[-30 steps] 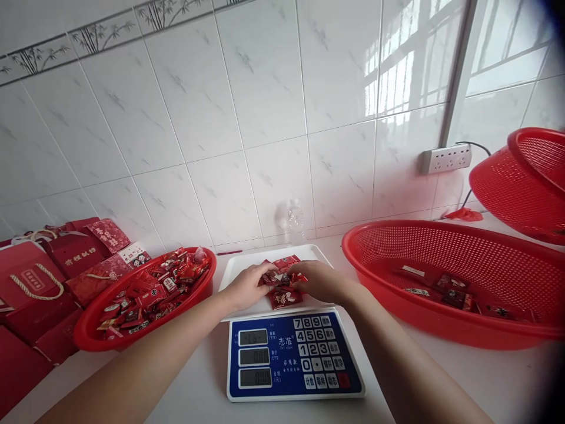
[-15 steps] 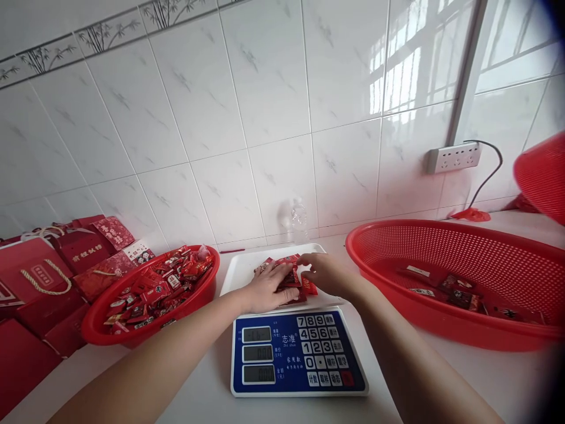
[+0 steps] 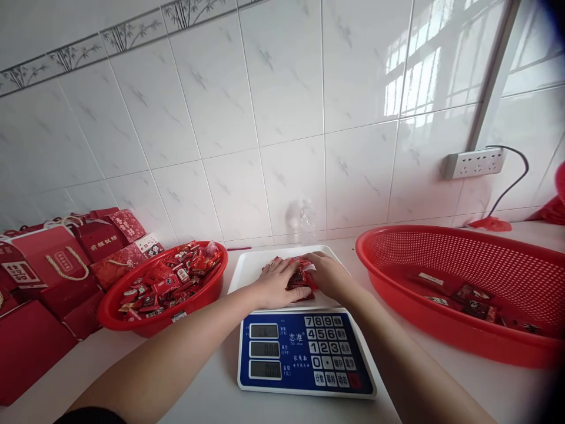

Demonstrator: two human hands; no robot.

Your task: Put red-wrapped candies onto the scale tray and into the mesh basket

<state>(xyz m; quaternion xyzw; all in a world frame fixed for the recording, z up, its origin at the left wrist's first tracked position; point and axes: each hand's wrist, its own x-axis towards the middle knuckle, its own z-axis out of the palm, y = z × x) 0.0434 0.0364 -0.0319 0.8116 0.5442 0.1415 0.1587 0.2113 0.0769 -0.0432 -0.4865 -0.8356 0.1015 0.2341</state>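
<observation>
A white scale with a blue keypad panel stands in the middle, its tray bearing a small pile of red packets. Spread over the left side of the pile, my left hand has its fingers apart and rests on the packets. My right hand touches the right side of the pile, fingers bent toward it; whether it grips a packet is hidden. Both hands are side by side on the tray.
On the left a red basket is heaped with small red packets, beside red gift bags. At right, a larger red basket holds several packets. A clear bottle and a power strip are behind.
The view has shifted, so most things appear further right. My right hand has come down onto the packets, closer to my left hand, which stays on the pile.
</observation>
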